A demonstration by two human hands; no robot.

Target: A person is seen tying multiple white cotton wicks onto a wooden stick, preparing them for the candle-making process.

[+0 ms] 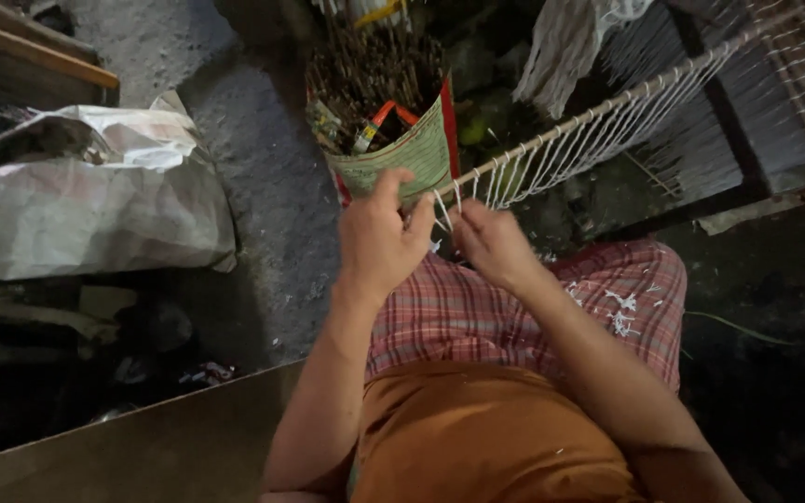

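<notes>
- Now a thin white string point(443, 212) is pinched between the fingers of the left hand point(379, 244) and the right hand point(491, 244), just above the checked cloth point(477, 312) on the lap.
- Both hands are closed on the string at the near end of a long stick point(598, 112), where many white strings point(570, 154) are tied in a row.
- Just behind the hands, a green bag point(402, 154) full of thin sticks is seen.
- If the string is pulled too hard, it could be snapped, or the knot could be left loose.
- If the grip is lost, the string could slip off the stick.
</notes>
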